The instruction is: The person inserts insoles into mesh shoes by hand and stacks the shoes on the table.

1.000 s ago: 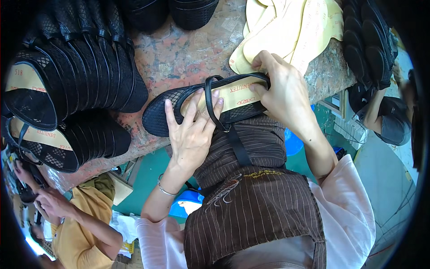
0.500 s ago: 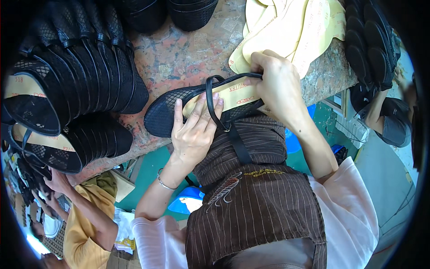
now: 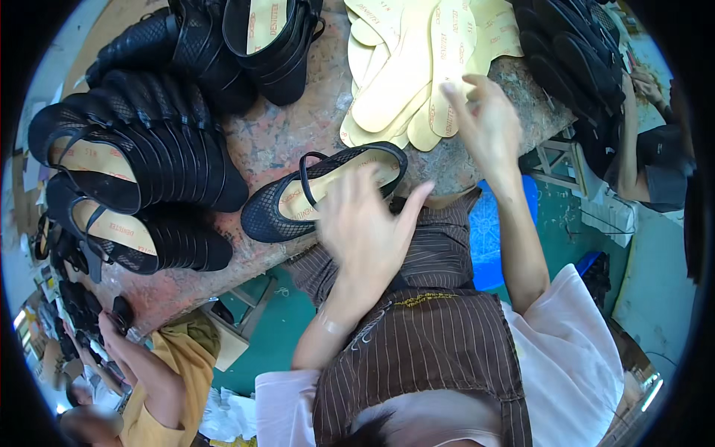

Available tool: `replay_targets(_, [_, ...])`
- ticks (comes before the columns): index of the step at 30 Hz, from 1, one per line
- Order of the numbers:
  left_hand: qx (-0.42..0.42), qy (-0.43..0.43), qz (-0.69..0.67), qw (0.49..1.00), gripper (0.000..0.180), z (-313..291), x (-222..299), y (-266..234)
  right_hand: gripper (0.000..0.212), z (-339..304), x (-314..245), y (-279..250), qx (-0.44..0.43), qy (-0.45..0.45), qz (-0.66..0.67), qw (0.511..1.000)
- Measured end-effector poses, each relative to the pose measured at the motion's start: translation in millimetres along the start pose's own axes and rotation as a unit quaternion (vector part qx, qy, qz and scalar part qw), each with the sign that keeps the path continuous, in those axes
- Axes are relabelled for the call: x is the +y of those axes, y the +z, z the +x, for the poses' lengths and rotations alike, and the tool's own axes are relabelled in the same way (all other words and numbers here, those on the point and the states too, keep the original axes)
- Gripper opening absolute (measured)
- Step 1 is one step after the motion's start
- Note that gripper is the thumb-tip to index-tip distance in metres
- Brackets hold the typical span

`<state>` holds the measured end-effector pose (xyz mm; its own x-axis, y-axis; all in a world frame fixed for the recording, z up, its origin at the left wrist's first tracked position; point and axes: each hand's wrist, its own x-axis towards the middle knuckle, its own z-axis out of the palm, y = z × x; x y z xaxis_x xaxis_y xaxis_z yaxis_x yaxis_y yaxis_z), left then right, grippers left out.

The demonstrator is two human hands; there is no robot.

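A black mesh shoe (image 3: 275, 210) with a strap and a pale yellow insole lies on the reddish stone worktable (image 3: 275, 141), near its front edge. My left hand (image 3: 365, 227) hovers blurred just over the shoe's heel end, fingers spread, holding nothing. My right hand (image 3: 484, 123) is lifted off the shoe and reaches toward the pile of pale yellow insoles (image 3: 417, 67) at the back of the table, fingers apart and empty.
Rows of finished black shoes (image 3: 141, 156) fill the table's left side, and more black shoes (image 3: 253, 37) stand at the back. Dark shoes (image 3: 573, 52) are stacked at the right. Another person in a yellow top (image 3: 160, 380) works at lower left; a second person's arm (image 3: 637, 141) shows at right.
Both hands have let go of the mesh shoe, which now lies on the table. My right hand has moved up toward the insoles; my left hand has pulled back over the heel.
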<state>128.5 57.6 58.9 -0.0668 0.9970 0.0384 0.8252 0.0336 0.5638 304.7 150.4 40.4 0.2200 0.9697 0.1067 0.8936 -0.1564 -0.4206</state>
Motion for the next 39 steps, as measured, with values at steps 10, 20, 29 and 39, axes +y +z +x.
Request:
replay_targets(10, [0.080, -0.138, -0.644, 0.748, 0.035, 29, -17, -142, 0.069, 16, 43, 30, -0.074, 0.047, 0.266, 0.960])
replay_targets(20, [-0.064, -0.095, -0.835, 0.538, 0.068, 21, -39, -190, 0.069, 17, 84, 26, -0.173, 0.118, 0.569, 0.795])
replay_targets(29, [-0.094, -0.001, -0.840, 0.534, 0.069, 80, -39, -184, 0.068, 27, 93, -23, -0.266, 0.240, 0.813, 0.460])
replay_targets(39, [0.014, 0.314, 0.114, 0.942, 0.033, 245, 17, -151, 0.044, 16, 79, -9, -0.233, 0.173, 0.775, 0.562])
